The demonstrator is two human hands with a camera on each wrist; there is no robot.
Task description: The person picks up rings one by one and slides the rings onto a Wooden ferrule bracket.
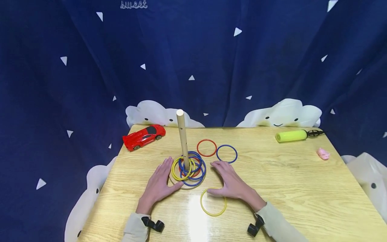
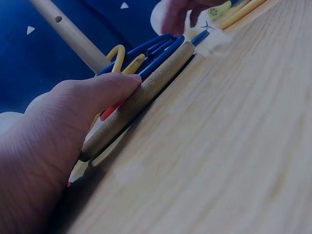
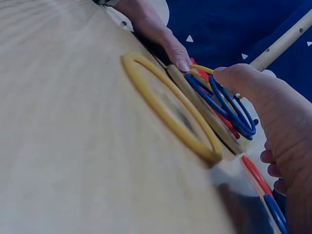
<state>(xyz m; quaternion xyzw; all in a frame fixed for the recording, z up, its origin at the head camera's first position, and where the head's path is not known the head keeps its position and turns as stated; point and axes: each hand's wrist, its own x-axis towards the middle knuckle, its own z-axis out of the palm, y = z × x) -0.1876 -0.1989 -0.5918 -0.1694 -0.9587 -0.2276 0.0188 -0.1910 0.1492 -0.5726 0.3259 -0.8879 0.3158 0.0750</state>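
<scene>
A wooden peg [image 1: 183, 137] stands upright on a round wooden base [image 2: 141, 105]. Around its foot lie several blue rings [image 1: 205, 168], yellow rings [image 1: 172, 169] and some red ones, overlapping. My left hand [image 1: 158, 185] is at the base's left side, fingers extended, its thumb resting along the near rim beside the rings. To the right of the base hovers my right hand [image 1: 231, 183], thumb and fingers spread apart, with nothing held. A loose yellow ring [image 1: 213, 215] lies on the table, partly under the right thumb in the head view.
Behind the right hand, a red ring [image 1: 197, 148] and a blue ring [image 1: 237, 155] lie side by side. A red toy car [image 1: 145, 137] sits at the back left. The back right holds a yellow-green pump [image 1: 291, 135] and a small pink object [image 1: 323, 154]. A dark blue curtain [image 1: 193, 50] hangs behind.
</scene>
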